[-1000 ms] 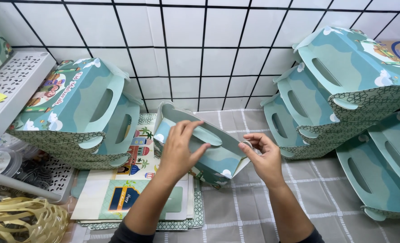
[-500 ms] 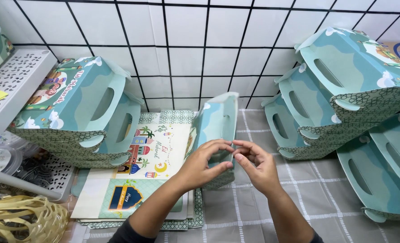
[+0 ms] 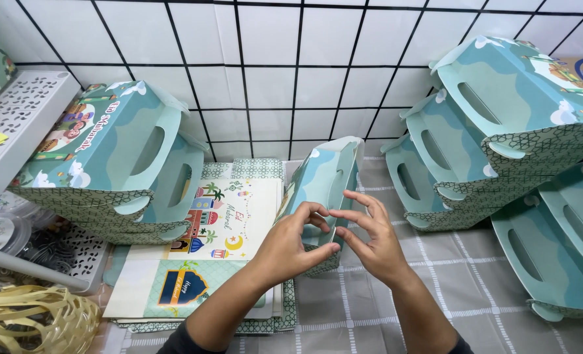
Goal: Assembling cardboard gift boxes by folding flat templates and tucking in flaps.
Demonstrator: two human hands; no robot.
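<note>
Two bare hands, left hand [image 3: 290,248] and right hand [image 3: 372,239], no gloves, rings or watch visible. Forearms bare. Dark sleeves [image 3: 181,341] pushed up near elbows, showing at 6 o'clock frame edge.

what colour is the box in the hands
Teal box with white clouds and a green lattice band along its edge, seen in the head view.

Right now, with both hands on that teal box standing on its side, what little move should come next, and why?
Probably press the near end shut. The left hand and right hand both pinch the near edge of the teal box, which stands narrow and only partly formed over the stack of flat printed sheets. The finished boxes beside it are closed all round.
</note>
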